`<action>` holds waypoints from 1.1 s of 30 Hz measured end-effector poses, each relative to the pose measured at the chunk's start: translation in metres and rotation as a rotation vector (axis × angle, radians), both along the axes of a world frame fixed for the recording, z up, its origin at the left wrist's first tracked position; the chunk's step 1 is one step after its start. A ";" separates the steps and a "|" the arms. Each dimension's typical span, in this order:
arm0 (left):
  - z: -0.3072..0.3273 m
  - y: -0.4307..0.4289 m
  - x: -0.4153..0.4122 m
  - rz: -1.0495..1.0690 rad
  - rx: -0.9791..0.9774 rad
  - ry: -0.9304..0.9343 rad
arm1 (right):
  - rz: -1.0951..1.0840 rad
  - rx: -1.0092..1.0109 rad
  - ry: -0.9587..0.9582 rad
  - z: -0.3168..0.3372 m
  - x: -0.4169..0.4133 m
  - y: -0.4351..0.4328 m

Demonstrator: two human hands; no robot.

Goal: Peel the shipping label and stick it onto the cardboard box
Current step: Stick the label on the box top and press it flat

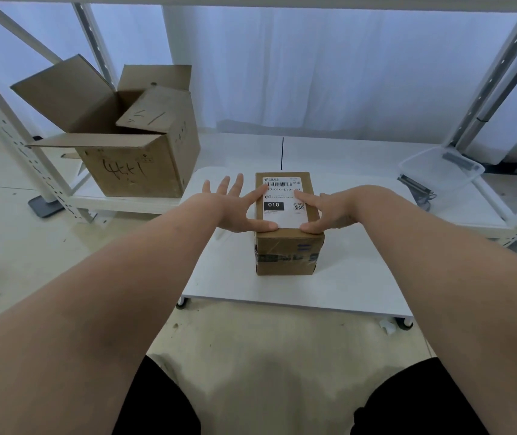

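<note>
A small taped cardboard box (288, 252) stands on a low white table (235, 277). A white shipping label (285, 211) with a barcode and a black "010" block lies flat on the box's top. My left hand (235, 208) rests at the label's left side, index finger and thumb pressing on it, other fingers spread apart. My right hand (329, 211) is at the label's right side, index finger and thumb touching the label. Neither hand grips anything.
A large open cardboard box (131, 142) with handwriting sits on a low shelf at the left. A clear plastic tub (439, 171) lies at the right by a metal rack upright (486, 89). White curtains hang behind. My knees are at the bottom.
</note>
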State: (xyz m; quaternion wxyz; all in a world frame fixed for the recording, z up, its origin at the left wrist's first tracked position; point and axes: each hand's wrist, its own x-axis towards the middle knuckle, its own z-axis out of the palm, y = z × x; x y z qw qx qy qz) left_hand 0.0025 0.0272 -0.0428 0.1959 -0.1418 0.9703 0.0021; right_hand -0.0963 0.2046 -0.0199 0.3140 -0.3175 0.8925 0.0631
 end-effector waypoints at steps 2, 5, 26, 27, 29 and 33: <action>-0.001 -0.001 -0.001 -0.006 0.020 0.012 | -0.038 -0.073 -0.061 -0.004 -0.002 0.003; -0.006 -0.002 -0.002 -0.011 0.045 0.080 | -0.119 -0.235 -0.048 -0.012 -0.003 0.007; -0.016 0.018 -0.044 -0.064 0.009 0.179 | -0.015 -0.335 0.314 -0.029 -0.006 -0.022; -0.017 0.017 -0.044 -0.049 0.016 0.183 | -0.022 -0.360 0.319 -0.030 -0.007 -0.023; -0.019 0.016 -0.044 -0.005 0.036 0.197 | -0.029 -0.401 0.342 -0.033 -0.007 -0.024; -0.021 0.011 -0.046 0.109 0.109 0.287 | -0.010 -0.503 0.500 -0.034 -0.008 -0.025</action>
